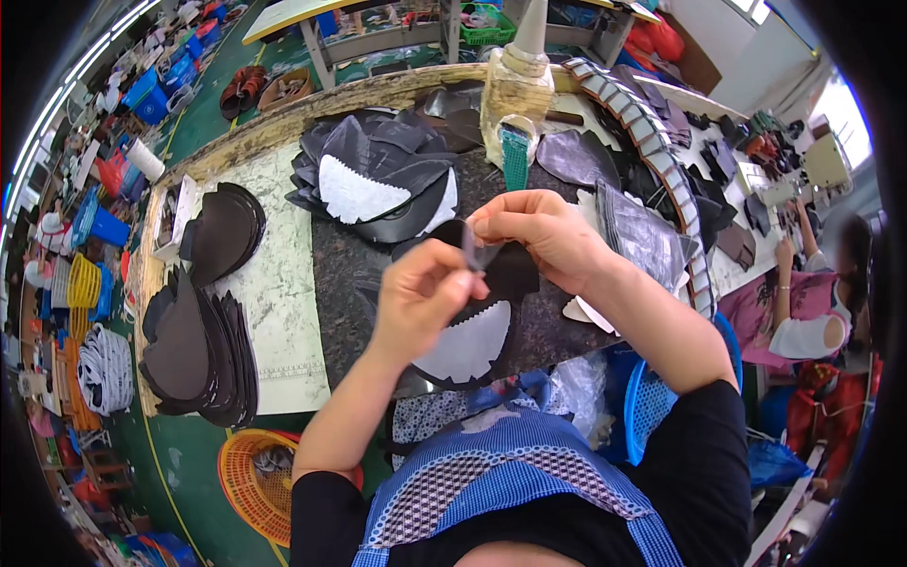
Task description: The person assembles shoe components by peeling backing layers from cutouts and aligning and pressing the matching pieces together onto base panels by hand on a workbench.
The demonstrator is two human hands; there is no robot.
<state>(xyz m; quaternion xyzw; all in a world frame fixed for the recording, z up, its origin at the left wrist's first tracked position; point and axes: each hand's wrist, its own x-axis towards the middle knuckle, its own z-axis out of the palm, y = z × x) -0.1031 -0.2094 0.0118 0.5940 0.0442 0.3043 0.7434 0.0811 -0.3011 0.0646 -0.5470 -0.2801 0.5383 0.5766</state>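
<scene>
Both my hands meet over a dark speckled slab [345, 283] on the bench. My right hand [543, 236] pinches the upper edge of a dark leather piece [515, 272], which hangs below its fingers. Slightly blurred, my left hand [425, 295] has its fingers closed at the near-left edge of the same piece. Just below them lies a dark piece with a pale grey, zigzag-edged backing [465, 348]. Beyond the hands sits a heap of dark leather pieces [392, 156], with a white zigzag-edged backing [357, 192] on top.
Stacks of brown cut pieces [227, 231] [203, 350] stand at the left. A cone-topped container [520, 80] stands at the back. A segmented strip [652, 142] edges the right side, near plastic-wrapped pieces [642, 231]. Baskets [255, 482] [647, 406] flank me; a co-worker [803, 307] sits right.
</scene>
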